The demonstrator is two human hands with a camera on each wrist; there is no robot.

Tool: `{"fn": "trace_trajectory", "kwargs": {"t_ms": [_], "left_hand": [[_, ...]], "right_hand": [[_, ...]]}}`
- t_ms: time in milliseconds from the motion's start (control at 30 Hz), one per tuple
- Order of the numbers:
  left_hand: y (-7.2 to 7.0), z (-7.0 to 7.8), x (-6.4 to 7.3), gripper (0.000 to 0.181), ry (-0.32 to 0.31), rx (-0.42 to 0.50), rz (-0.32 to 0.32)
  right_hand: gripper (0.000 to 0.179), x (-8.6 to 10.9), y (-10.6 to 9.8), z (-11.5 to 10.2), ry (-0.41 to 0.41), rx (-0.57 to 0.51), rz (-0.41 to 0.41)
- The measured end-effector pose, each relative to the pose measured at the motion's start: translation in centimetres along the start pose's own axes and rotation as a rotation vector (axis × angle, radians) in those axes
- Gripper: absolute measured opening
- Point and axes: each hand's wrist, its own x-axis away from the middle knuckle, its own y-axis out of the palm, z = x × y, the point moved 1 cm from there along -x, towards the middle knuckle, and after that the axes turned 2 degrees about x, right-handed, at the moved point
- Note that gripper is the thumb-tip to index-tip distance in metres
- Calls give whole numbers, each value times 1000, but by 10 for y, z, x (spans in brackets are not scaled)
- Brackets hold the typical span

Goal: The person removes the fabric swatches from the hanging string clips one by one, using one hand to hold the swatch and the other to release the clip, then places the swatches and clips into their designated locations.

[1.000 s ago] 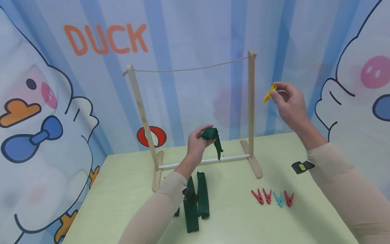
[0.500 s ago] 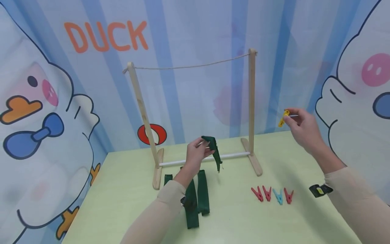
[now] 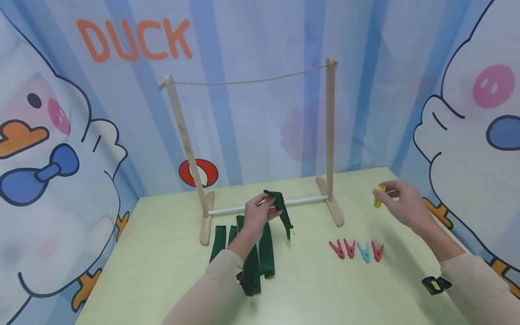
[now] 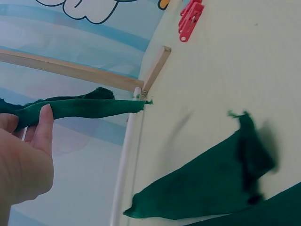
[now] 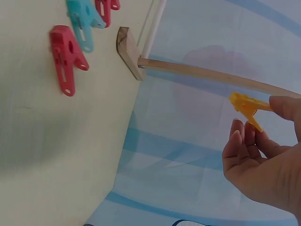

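My left hand [image 3: 255,220] pinches a dark green cloth strip [image 3: 282,207] above the table, its frayed end hanging to the right. In the left wrist view this strip [image 4: 89,107] lies across the thumb and fingers. Out to the right, my right hand [image 3: 407,206] holds a yellow clothespin [image 3: 378,198] between thumb and fingertips. The right wrist view shows the yellow clothespin [image 5: 249,104] side on. More green strips [image 3: 266,250] lie on the table, partly covered by the left forearm. Several loose clothespins [image 3: 365,252], red and light blue, lie in a row on the table.
Behind the hands stands a wooden frame with two posts [image 3: 331,131], a sagging string [image 3: 239,82] between their tops and a white rod [image 3: 304,200] low down. A duck-print curtain [image 3: 260,36] closes off the back and sides of the pale table [image 3: 308,293].
My right hand has come down and a little to the right with the yellow clothespin. My left hand has sunk slightly with the green strip. The view has tilted a little downward.
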Motion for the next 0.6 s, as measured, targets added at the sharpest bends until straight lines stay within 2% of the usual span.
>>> {"fn": "trace_trajectory", "kwargs": {"t_ms": [200,433,600], "left_hand": [[-11,-16,5,35,-31,3,14],[-27,-33,10,38,-65,-50,19],[-31,-42,15,43,-105,-86,11]], "right_hand": [[60,12,12,12,55,49,-59],[56,24,27,26,79,71,-190],[50,30,30,38,80,183,-269]]}}
